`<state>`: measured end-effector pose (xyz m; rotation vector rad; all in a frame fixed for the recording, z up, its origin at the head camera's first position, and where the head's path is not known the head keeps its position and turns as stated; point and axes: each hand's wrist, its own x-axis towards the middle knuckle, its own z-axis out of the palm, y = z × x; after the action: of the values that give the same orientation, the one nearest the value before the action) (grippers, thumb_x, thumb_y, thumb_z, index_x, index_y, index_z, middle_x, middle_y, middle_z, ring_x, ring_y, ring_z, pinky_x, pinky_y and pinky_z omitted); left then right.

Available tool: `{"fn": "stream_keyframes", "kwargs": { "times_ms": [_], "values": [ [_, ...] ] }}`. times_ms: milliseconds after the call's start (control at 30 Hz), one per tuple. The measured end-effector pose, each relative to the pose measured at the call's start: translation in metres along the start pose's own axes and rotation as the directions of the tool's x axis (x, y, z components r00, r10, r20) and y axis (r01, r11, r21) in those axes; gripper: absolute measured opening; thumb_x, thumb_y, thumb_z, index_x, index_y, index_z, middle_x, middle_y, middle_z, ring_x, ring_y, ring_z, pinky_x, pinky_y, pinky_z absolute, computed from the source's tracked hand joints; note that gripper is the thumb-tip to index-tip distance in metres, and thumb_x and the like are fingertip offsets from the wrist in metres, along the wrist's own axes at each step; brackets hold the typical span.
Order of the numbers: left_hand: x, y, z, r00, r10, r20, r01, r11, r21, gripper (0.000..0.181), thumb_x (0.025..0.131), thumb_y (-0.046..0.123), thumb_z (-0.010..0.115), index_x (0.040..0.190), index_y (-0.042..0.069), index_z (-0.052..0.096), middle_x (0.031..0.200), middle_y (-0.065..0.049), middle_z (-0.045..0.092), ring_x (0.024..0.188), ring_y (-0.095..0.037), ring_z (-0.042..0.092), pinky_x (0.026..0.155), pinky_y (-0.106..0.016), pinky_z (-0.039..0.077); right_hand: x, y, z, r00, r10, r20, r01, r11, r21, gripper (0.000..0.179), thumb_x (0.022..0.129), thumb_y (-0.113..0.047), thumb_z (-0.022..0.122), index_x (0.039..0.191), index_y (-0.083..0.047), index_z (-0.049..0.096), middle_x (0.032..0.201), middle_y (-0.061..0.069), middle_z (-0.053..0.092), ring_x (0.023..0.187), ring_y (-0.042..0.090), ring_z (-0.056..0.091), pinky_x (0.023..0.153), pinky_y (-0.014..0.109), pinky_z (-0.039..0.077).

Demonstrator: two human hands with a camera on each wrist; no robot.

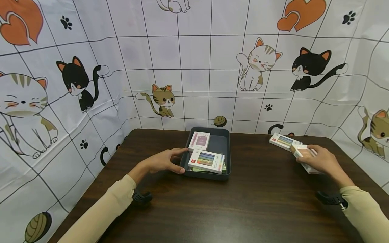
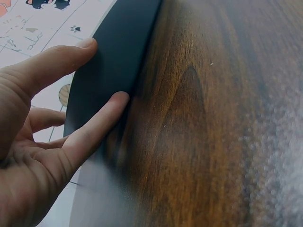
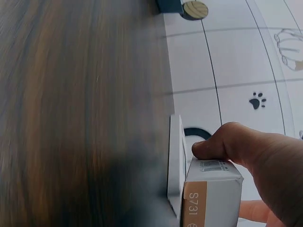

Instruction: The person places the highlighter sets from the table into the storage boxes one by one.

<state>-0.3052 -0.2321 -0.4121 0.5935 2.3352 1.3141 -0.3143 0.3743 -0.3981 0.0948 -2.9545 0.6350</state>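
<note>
head view, left hand (image 1: 165, 161) with straightened fingers touching dark tray (image 1: 220, 139), right hand (image 1: 326, 162) gripping tan-and-white box (image 1: 304, 152)

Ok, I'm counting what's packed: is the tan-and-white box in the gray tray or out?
Out: the right hand grips the tan-and-white box, well right of the gray tray.
</note>
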Motion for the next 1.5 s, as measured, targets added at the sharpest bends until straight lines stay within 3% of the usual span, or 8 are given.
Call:
{"fn": "stream_keyframes", "kwargs": {
  "times_ms": [167, 667, 867, 1500],
  "values": [
    [0.0, 0.0, 0.0, 1.0, -0.003, 0.0, 0.003, 1.0, 0.0, 0.104, 0.08, 0.031, 0.091, 0.163, 0.022, 0.029, 0.165, -0.009, 0.021, 0.145, -0.042, 0.03, 0.111, -0.059, 0.033, 0.006, -0.016, 0.006, 1.0, -0.026, 0.013, 0.025, 1.0, 0.016, 0.084, 0.091, -0.045, 0.07, 0.14, 0.018, 0.041, 0.124, 0.046, 0.045, 0.094, 0.048, 0.052, 0.068, 0.044, 0.045],
    [-0.002, 0.0, 0.002, 1.0, -0.011, -0.007, 0.011, 1.0, 0.004, 0.104, 0.081, 0.031, 0.09, 0.163, 0.021, 0.028, 0.166, -0.009, 0.02, 0.145, -0.041, 0.031, 0.11, -0.058, 0.035, 0.027, -0.063, 0.028, 0.996, -0.074, 0.042, 0.071, 0.996, 0.062, 0.083, 0.087, -0.043, 0.073, 0.142, 0.012, 0.044, 0.125, 0.042, 0.05, 0.095, 0.046, 0.056, 0.068, 0.043, 0.048],
    [0.0, 0.0, 0.002, 1.0, 0.017, 0.016, -0.017, 1.0, -0.009, 0.103, 0.082, 0.029, 0.089, 0.164, 0.02, 0.025, 0.166, -0.007, 0.018, 0.146, -0.04, 0.03, 0.109, -0.055, 0.037, 0.032, -0.073, 0.034, 0.994, -0.098, 0.043, 0.094, 0.991, 0.091, 0.081, 0.089, -0.041, 0.075, 0.142, 0.012, 0.045, 0.125, 0.04, 0.051, 0.093, 0.043, 0.056, 0.068, 0.043, 0.048],
    [0.0, -0.003, 0.001, 1.0, 0.014, 0.01, -0.014, 1.0, -0.007, 0.103, 0.082, 0.029, 0.089, 0.163, 0.02, 0.026, 0.165, -0.008, 0.02, 0.145, -0.04, 0.031, 0.109, -0.055, 0.037, 0.038, -0.093, 0.05, 0.994, -0.094, 0.064, 0.087, 0.991, 0.103, 0.083, 0.086, -0.039, 0.077, 0.142, 0.013, 0.045, 0.125, 0.041, 0.051, 0.096, 0.045, 0.056, 0.073, 0.049, 0.049]
  ]
}}
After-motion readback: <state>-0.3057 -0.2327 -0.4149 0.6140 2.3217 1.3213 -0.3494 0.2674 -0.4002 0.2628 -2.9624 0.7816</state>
